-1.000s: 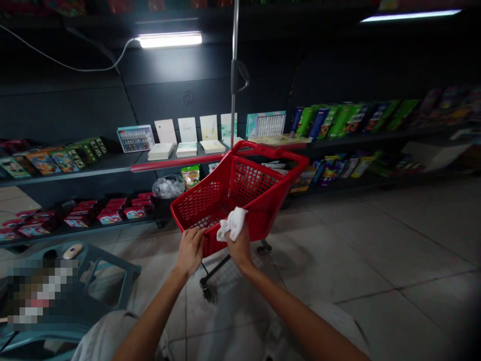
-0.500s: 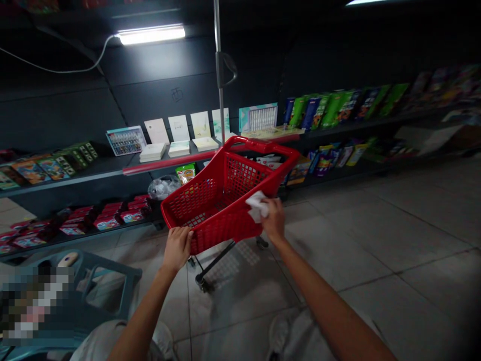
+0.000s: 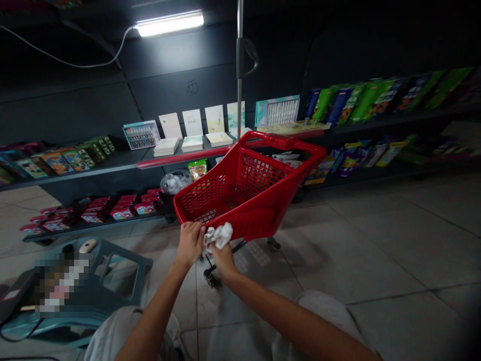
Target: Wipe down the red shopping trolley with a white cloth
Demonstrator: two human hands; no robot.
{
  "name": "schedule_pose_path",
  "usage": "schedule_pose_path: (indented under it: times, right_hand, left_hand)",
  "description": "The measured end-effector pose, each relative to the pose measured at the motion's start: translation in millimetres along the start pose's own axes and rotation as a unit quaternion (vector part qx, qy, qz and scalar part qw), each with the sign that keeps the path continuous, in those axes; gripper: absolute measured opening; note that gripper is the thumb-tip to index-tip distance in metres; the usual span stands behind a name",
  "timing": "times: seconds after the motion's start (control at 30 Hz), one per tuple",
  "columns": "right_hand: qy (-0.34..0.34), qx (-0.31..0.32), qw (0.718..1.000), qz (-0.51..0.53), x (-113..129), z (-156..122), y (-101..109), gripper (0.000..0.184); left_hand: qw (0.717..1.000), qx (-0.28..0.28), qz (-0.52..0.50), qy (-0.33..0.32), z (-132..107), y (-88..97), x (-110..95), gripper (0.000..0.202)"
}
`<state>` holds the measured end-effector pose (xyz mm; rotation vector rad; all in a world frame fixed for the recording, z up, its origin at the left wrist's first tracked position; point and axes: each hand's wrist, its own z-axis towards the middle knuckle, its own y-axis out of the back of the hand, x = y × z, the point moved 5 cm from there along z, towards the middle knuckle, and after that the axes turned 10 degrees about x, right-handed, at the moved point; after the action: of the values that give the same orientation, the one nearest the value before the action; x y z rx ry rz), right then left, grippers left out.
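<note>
**A:** Set the scene.

**B:** Dim shop aisle. Dark shelving runs across the upper half of the frame, stocked with boxed and packaged goods, under a fluorescent tube at upper left. Pale tile floor fills the lower right. A teal plastic stool stands at lower left.

**A:** And the subject?

**B:** A red plastic shopping cart, centre frame, stands on its wheels on the tile, directly ahead of the person. The left hand is at its near rim, fingers curled over the edge and closed on it. The right hand is just beside, fingers clamped on a crumpled white cloth held against that rim.

**A:** Any handling note?

**B:** A judgement only: a wheeled cart on smooth tile can roll, so a firm anchoring grip on the rim is the sound approach, with the cloth kept flat against the plastic.
</note>
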<state>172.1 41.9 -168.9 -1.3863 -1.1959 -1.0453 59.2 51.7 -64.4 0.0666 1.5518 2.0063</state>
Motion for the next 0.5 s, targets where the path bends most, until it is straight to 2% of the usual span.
schedule_pose_path:
  times: [0.07, 0.1, 0.13, 0.2, 0.27, 0.33, 0.4, 0.5]
  right_hand:
    - [-0.049, 0.057, 0.985, 0.157, -11.1, -11.0, -31.9, 0.052]
    - [-0.068, 0.074, 0.971, 0.218, -13.8, -13.3, -39.9, 0.052]
    - [-0.086, 0.081, 0.958, 0.262, -15.3, -13.1, -42.1, 0.052]
    - [-0.113, 0.07, 0.944, 0.301, -16.1, -5.7, -30.1, 0.05]
    - [-0.119, 0.006, 0.948, 0.294, -13.7, 8.5, 3.3, 0.046]
    - [-0.094, -0.106, 0.949, 0.28, -6.5, 24.4, 53.8, 0.042]
    - [-0.033, -0.221, 0.938, 0.265, 6.9, 38.2, 112.4, 0.039]
    - [0.076, -0.337, 0.909, 0.233, 29.3, 52.5, 192.9, 0.036]
  left_hand:
    - [1.0, -0.001, 0.002, -0.002, 0.4, 0.7, 2.0, 0.038]
    - [1.0, 0.001, 0.002, -0.006, 0.4, 0.8, 2.8, 0.038]
    - [1.0, 0.003, 0.002, -0.012, 0.3, 0.7, 3.5, 0.037]
    - [1.0, -0.007, 0.008, -0.019, -0.7, 0.6, 5.8, 0.033]
    - [0.999, -0.03, 0.017, -0.003, -2.3, 0.4, 11.3, 0.028]
    - [0.998, -0.048, 0.012, 0.028, -3.8, -1.0, 20.2, 0.026]
    - [0.997, -0.056, -0.01, 0.047, -4.5, -2.8, 29.6, 0.028]
    - [0.996, -0.067, -0.033, 0.053, -3.8, -2.4, 40.4, 0.029]
